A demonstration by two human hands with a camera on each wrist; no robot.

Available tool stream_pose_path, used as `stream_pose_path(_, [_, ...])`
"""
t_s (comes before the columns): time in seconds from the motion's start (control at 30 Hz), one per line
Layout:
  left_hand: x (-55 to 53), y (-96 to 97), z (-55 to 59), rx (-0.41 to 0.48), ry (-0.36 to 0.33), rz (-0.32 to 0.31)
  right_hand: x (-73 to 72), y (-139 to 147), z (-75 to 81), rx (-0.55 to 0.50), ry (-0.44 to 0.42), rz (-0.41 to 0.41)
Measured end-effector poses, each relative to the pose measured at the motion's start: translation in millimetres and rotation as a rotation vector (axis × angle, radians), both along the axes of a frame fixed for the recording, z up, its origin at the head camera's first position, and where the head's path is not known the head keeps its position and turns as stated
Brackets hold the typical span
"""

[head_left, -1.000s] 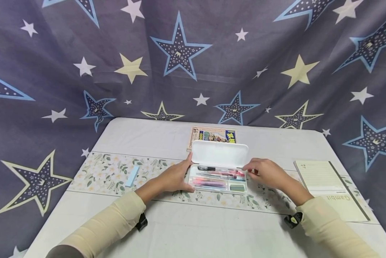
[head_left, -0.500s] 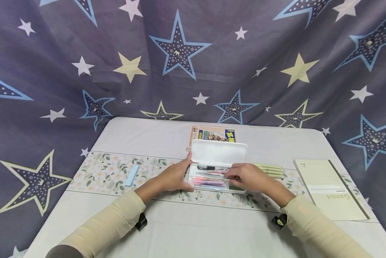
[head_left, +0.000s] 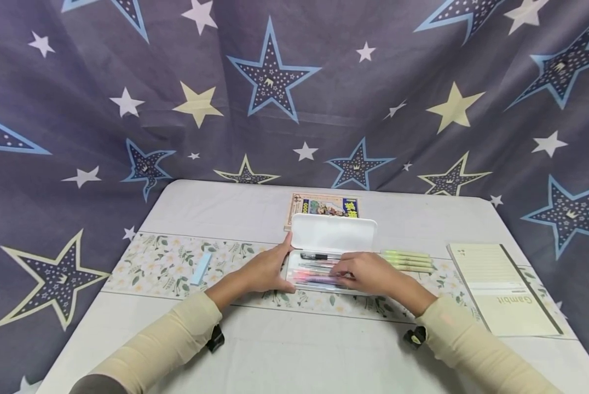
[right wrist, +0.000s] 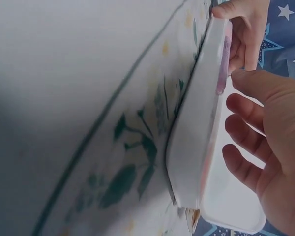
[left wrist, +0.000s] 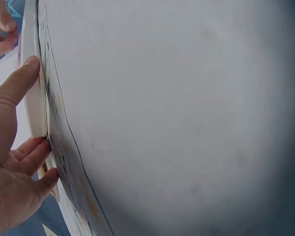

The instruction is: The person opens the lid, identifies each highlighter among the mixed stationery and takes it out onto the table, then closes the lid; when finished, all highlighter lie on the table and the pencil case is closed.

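Observation:
A white pencil case (head_left: 334,232) stands with its lid raised, in the middle of the table. Inside lie a black-capped pen (head_left: 314,255) and several pink, purple and clear pens (head_left: 314,278). My left hand (head_left: 265,269) grips the case's left end, and the left wrist view has its thumb (left wrist: 23,81) along the front wall with the other fingers round the corner. Over the right half of the case is my right hand (head_left: 365,272), fingertips among the pens. Its fingers (right wrist: 243,130) are loosely bent and spread, close to a purple pen (right wrist: 223,69), with nothing seen between them.
Several light green pens (head_left: 408,261) lie right of the case. A Gambit notebook (head_left: 508,306) is farther right, a light blue strip (head_left: 202,268) at left. Behind the lid is an illustrated book (head_left: 299,207). A floral runner (head_left: 151,262) crosses the white table (head_left: 294,350).
My right hand has moved left from the case's right edge to over the pens, uncovering the green pens and hiding the green block inside the case. My left hand stays put.

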State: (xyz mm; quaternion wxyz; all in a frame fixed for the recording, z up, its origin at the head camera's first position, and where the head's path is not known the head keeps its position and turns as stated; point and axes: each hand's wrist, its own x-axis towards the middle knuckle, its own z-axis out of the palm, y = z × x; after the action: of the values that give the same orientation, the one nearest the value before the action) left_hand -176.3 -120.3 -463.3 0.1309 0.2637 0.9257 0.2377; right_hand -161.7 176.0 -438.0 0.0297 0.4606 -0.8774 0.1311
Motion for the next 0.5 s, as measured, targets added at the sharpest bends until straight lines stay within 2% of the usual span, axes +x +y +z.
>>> stream_pose_path(0.23, [0.6, -0.5, -0.3, -0.005, 0.002, -0.001, 0.9, -5.6, -4.5, 0.051, -0.014, -0.007])
stream_pose_path(0.5, [1.2, -1.2, -0.6, -0.011, 0.002, -0.001, 1.0, -6.7, -6.8, 0.044, -0.006, -0.017])
